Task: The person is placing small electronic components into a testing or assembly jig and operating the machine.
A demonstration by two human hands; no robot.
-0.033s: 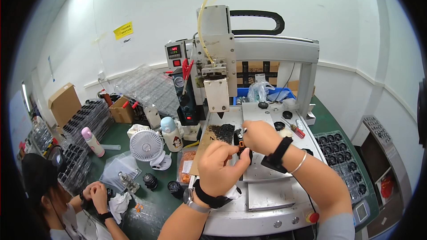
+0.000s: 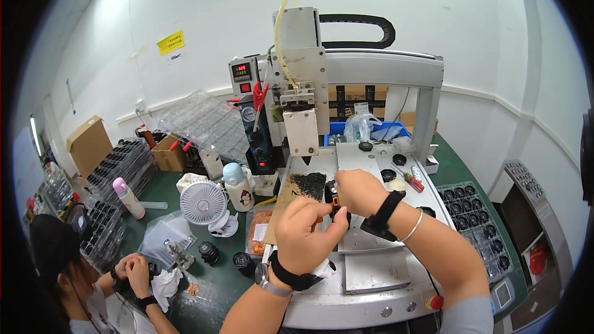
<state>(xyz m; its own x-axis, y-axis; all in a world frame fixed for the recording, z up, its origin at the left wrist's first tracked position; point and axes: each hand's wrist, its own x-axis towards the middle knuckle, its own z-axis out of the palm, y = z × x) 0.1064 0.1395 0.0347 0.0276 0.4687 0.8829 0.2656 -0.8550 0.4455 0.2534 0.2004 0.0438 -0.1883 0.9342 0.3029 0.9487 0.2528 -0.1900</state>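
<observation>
My left hand (image 2: 302,230) is closed, with thumb and forefinger pinching a small black part with an orange piece (image 2: 335,200) on it. Just right of it, my right hand (image 2: 361,194) curls its fingers down against the far end of the same part. What lies inside the right fingers is hidden. Both hands are over the bed of a benchtop dispensing machine (image 2: 302,130), in front of its dark pointed nozzle (image 2: 305,160). A piece of cardboard (image 2: 289,193) smeared with black residue lies beside the left hand. A bit of white cloth or tissue (image 2: 324,268) shows under the left wrist.
A red-handled screwdriver (image 2: 413,182) and black round caps (image 2: 400,159) lie on the bed's right side. Beyond are a tray of black parts (image 2: 475,226) and a red stop button (image 2: 435,302). At left stand a fan (image 2: 204,203), a bottle (image 2: 237,187) and a co-worker's hands (image 2: 133,271).
My right hand has shifted very slightly to the left over the small part. The left hand and everything else look the same.
</observation>
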